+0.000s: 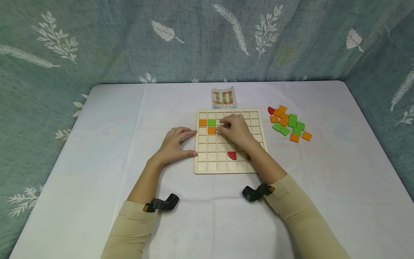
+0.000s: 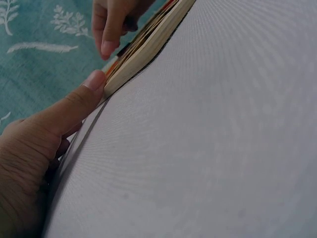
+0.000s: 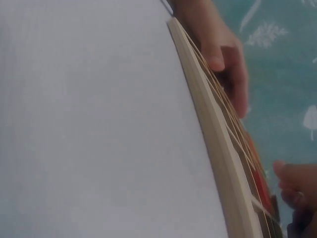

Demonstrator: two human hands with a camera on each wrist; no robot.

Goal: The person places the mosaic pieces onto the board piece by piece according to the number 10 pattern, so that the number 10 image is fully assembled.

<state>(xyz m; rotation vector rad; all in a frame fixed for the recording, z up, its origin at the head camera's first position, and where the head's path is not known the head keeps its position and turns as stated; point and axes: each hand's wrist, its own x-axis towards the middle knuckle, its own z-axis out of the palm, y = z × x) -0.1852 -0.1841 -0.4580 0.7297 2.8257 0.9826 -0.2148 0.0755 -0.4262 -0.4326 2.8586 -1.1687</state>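
Note:
A square wooden grid board (image 1: 211, 157) lies on the table. My left hand (image 1: 176, 144) rests at its left side, thumb and index finger spread against the edge; the left thumb (image 2: 74, 106) is at the board's corner in the left wrist view. Over the upper middle of the grid is my right hand (image 1: 235, 129), thumb and index fingertip apart with no tile showing between them. Just left of the fingertips sit a green tile (image 1: 211, 122) and an orange tile (image 1: 211, 130). Another orange tile (image 1: 202, 122) lies in the same row as the green one. A red quarter-round piece (image 1: 231, 155) sits lower on the grid.
Right of the board lies a loose group of orange tiles (image 1: 294, 137) and green tiles (image 1: 292, 120), with a red piece (image 1: 271, 110) at its far left. A pattern card (image 1: 224, 98) with a coloured grid lies behind the board. A patterned curtain (image 1: 194, 43) hangs beyond the table.

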